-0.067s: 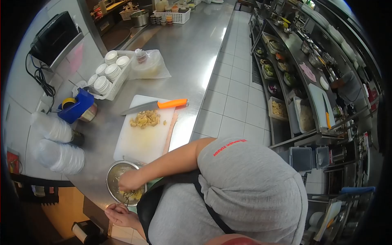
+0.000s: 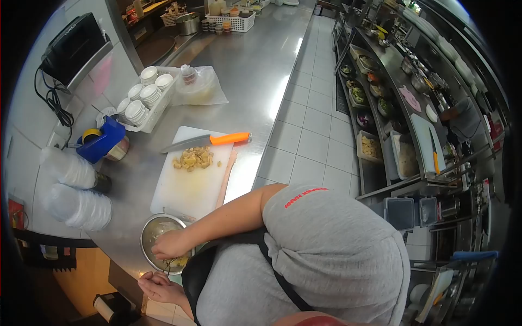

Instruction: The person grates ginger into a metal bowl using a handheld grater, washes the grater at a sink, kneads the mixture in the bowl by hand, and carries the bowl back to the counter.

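Note:
My right hand [image 2: 171, 244] reaches down into a round metal bowl [image 2: 145, 247], its fingers bunched together over a pale yellowish mixture; their tips and anything in them are hidden. Just outside the near rim is my left hand [image 2: 156, 286], with its fingers curled in; what they hold is not clear. Between the two hands, a thin metal utensil [image 2: 169, 266] shows at the rim, its kind too small to tell. Beyond the bowl lies a white cutting board [image 2: 179, 190] with chopped light-brown pieces [image 2: 194, 158] and an orange-handled knife [image 2: 228, 138] across its far end.
Stacked plastic-wrapped containers [image 2: 81, 206], a blue tape dispenser [image 2: 106, 141] and a white basket [image 2: 157, 114] of small white dishes line the wall side. A plastic bag [image 2: 201, 89] sits farther along the steel counter [image 2: 255, 81]. Across the tiled aisle [image 2: 304, 130] stand shelves with food trays [image 2: 370, 146].
My right hand has shifted slightly up and to the left inside the bowl. My left hand stays nearly in place, and the board and knife have not moved.

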The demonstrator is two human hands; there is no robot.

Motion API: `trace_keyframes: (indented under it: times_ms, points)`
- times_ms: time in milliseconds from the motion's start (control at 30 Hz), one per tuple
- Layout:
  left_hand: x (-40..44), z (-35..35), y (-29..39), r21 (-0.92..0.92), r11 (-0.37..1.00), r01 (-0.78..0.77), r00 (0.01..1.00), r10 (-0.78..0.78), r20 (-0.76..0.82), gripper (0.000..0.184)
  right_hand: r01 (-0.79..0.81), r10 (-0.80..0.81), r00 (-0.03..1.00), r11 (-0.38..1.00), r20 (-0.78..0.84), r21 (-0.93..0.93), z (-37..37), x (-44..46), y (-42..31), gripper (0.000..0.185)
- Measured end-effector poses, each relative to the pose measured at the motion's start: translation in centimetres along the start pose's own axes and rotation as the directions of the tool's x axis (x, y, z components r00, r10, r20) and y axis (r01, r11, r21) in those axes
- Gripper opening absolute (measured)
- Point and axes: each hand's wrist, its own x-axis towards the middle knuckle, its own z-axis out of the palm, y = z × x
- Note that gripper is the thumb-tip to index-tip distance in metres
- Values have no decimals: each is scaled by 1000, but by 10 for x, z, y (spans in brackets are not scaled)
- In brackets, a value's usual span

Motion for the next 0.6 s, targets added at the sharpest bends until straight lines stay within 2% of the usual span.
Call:
trace_keyframes:
  times_ms: [33, 100, 133, 167, 233, 333, 467, 533, 567, 600]
  points:
    - [-12, -4, -3, 18, 998, 64, 998, -64, -12, 34, -48, 46, 998, 998, 34, 35, 10, -17, 2, 31]
    - [-13, -7, -3, -26, 995, 101, 995, -101, -4, 34, -234, 234, 972, 972, 14, 24, 13, -22, 17, 30]
    - [-13, -8, -4, -23, 995, 97, 995, -97, -6, 34, -276, 276, 961, 961, 37, 1, 10, -21, 20, 30]
    - [-13, -9, -4, -23, 995, 101, 995, -101, -13, 34, -273, 272, 961, 962, 40, 3, 12, -21, 15, 30]
    - [-12, -8, -4, -28, 994, 104, 994, -105, -25, 34, -198, 195, 980, 959, 35, 204, 10, -22, -1, 30]
    - [-10, -6, -2, -14, 995, 95, 995, -96, -35, 34, -253, 252, 967, 929, 39, 271, 17, -18, 20, 31]
    - [-10, -5, -3, -22, 995, 98, 995, -98, -8, 34, -263, 257, 965, 949, 56, 175, 21, -20, 29, 36]
    - [-10, -5, -3, -21, 995, 99, 995, -99, -13, 34, -298, 305, 951, 949, -54, 102, 30, -22, 31, 37]
    - [-10, -5, -4, -31, 995, 100, 995, -100, -14, 34, -298, 304, 951, 949, -53, 101, 28, -20, 33, 37]
    - [-9, -6, -4, -40, 994, 100, 995, -101, -16, 34, -323, 319, 945, 945, 66, 53, 24, -17, 36, 40]
